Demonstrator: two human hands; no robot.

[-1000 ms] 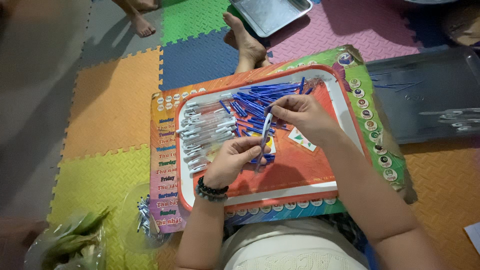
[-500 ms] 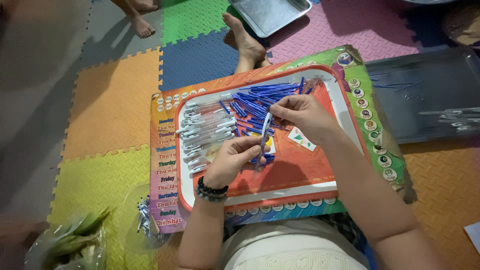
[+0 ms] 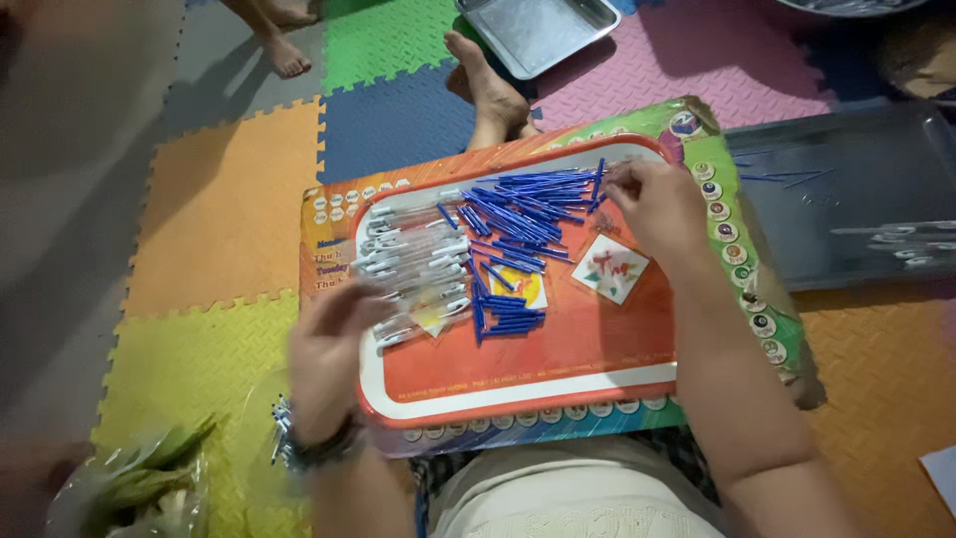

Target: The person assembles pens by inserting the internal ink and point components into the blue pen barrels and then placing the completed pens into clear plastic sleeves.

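Note:
An orange tray with a white rim (image 3: pixel 558 384) lies on a colourful printed board (image 3: pixel 737 249) over my lap. On it are a heap of thin blue pen refills (image 3: pixel 518 214) and a pile of clear pen barrels with white caps (image 3: pixel 413 264). My right hand (image 3: pixel 662 209) is at the right end of the blue heap, its fingertips pinching one tilted blue refill (image 3: pixel 597 179). My left hand (image 3: pixel 329 349) is blurred at the tray's left edge, next to the clear barrels. Whether it holds anything is hidden by the blur.
A clear bag with finished pens (image 3: pixel 279 433) and a bag of green things (image 3: pixel 129 488) lie lower left. A dark tray (image 3: pixel 846 189) with a few parts sits right, a metal tray (image 3: pixel 543 30) at the top. Another person's bare feet (image 3: pixel 488 90) rest on the foam mats.
Both hands held a pen together over the tray's middle. Now my left hand has swung left and down to the tray's edge, and my right hand has gone to the blue refills.

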